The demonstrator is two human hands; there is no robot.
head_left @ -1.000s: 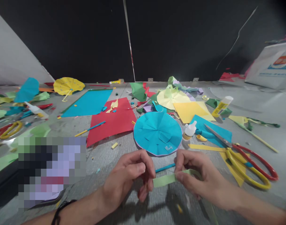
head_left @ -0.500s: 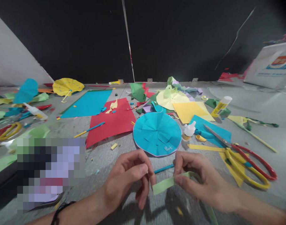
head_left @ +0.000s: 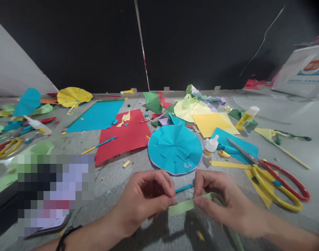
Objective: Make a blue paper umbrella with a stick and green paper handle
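My right hand (head_left: 214, 200) pinches a light green paper strip (head_left: 182, 207) between thumb and fingers; its tail hangs down past the palm. The fingertips of my left hand (head_left: 151, 197) are pressed together at the strip's left end. Whether they grip the strip or some small bit is hidden. Behind both hands, a thin blue paper stick (head_left: 184, 188) shows in the gap between them. Just beyond lies a round, pleated blue paper disc (head_left: 175, 148) with a pale purple edge. A small glue bottle (head_left: 211, 144) stands to its right.
Open scissors (head_left: 269, 177) with red and yellow handles lie right, near a glue stick (head_left: 247, 118). Red paper (head_left: 122, 134) and blue paper (head_left: 99, 113) spread left. A pixelated object (head_left: 57, 195) is at lower left. Paper scraps surround these; a dark panel (head_left: 96, 42) rises behind.
My left hand's thumb and fingers have closed together and come to the strip's left end. The right hand keeps its pinch, almost unmoved.
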